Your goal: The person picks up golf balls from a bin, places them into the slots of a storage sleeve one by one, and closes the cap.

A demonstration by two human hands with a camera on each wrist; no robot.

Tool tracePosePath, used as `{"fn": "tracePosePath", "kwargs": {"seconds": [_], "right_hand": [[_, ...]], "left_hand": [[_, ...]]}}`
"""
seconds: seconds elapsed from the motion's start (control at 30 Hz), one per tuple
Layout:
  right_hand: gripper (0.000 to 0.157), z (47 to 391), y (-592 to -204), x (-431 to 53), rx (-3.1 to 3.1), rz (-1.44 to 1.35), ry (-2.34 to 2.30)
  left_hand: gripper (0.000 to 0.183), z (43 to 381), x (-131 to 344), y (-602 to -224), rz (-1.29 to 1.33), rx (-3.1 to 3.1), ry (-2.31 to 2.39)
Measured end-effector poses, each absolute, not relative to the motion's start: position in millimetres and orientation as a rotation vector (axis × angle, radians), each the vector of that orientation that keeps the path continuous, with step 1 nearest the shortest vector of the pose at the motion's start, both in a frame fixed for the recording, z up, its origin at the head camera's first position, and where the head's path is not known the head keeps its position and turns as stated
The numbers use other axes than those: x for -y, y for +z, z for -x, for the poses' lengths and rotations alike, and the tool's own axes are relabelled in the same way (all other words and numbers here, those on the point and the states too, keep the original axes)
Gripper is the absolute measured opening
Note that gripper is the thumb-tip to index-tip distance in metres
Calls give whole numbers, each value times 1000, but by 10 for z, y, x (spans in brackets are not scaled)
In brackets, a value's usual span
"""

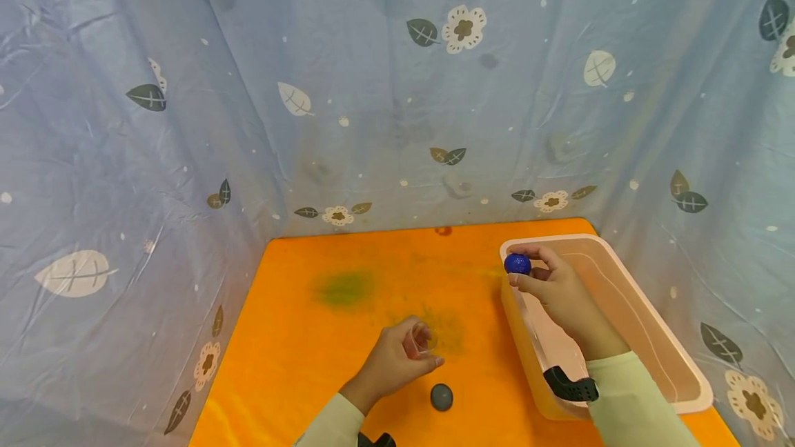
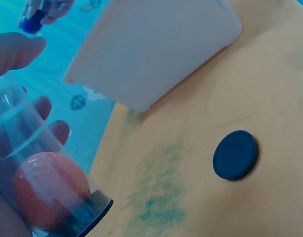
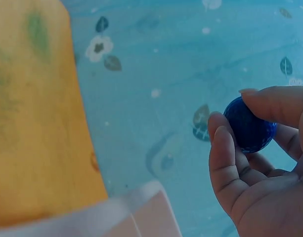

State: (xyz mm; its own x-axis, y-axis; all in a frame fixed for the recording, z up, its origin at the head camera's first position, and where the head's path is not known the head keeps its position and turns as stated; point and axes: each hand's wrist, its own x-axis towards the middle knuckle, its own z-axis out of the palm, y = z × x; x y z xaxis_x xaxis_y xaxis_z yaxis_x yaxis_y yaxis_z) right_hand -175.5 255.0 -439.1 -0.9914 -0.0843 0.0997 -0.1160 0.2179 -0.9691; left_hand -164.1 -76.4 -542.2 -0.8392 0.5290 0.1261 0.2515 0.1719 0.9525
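My left hand (image 1: pixel 394 361) holds a clear plastic tube (image 2: pixel 27 133), its fingers curled around the side. In the left wrist view a reddish ball (image 2: pixel 50 192) sits inside the tube, near its dark end. Flat on the orange table, beside that hand, lies a round dark lid (image 1: pixel 442 397). Between thumb and fingertips, my right hand (image 1: pixel 562 295) pinches a dimpled blue ball (image 1: pixel 517 264). That hand is over the near-left rim of a pale pink bin, and the right wrist view shows the ball gripped from both sides.
The pale pink bin (image 1: pixel 621 288) stands along the right side of the orange table (image 1: pixel 292 350). Greenish stains (image 1: pixel 344 288) mark the tabletop. A blue-grey curtain (image 1: pixel 385 88) with leaves and flowers hangs behind the table and on both sides.
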Motion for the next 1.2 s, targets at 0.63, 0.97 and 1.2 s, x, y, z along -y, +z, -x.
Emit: {"fn": "tracePosePath", "kwargs": {"seconds": [0.63, 0.97, 1.2], "right_hand": [[40, 1580, -4419, -2029, 2369, -354, 2157], [38, 1535, -4549, -1804, 2361, -527, 2252], [36, 1511, -4685, -1648, 2314, -673, 2276]], "left_hand": [[31, 1668, 734, -5428, -726, -2199, 1712], [30, 1686, 723, -5443, -762, -2236, 1691], [31, 1689, 722, -5486, -788, -2237, 1705]]}}
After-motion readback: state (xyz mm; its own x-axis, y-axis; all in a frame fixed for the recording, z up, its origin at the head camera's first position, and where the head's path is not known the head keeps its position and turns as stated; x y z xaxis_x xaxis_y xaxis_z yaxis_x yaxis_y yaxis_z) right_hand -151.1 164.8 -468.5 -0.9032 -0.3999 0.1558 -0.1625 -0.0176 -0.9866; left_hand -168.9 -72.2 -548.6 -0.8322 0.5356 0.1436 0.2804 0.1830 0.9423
